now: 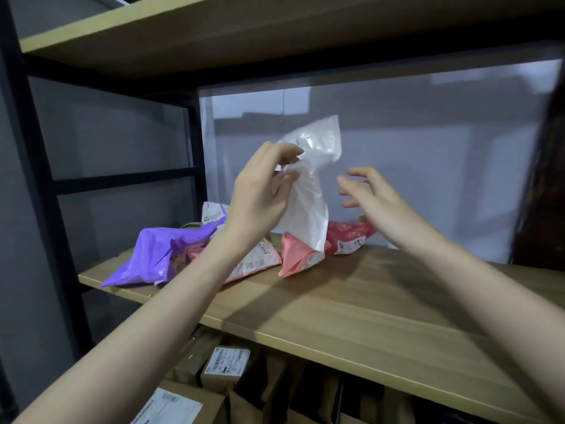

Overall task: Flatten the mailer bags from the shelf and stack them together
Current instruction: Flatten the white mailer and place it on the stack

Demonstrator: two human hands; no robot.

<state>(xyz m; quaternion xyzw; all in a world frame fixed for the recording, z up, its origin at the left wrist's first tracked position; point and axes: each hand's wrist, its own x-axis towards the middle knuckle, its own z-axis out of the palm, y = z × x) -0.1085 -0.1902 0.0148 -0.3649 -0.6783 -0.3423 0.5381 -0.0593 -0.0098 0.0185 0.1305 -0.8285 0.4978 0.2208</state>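
My left hand (263, 191) pinches a crumpled white mailer bag (312, 182) near its middle and holds it upright above the wooden shelf (351, 304). To the right of the bag, a short gap away, my right hand (373, 200) hovers with spread fingers and holds nothing. Behind them, crumpled bags lie on the shelf: a purple one (153, 258) at the left, a pink one with a label (253, 261) partly hidden by my left forearm, a salmon-pink one (298, 258) under the white bag, and a red one (348, 237) at the right.
A black metal upright (33, 179) and crossbars frame the shelf on the left. Another wooden shelf (244, 35) sits overhead. Cardboard boxes with labels (223, 365) stand on the level below. Bare shelf boards stretch toward the front and right.
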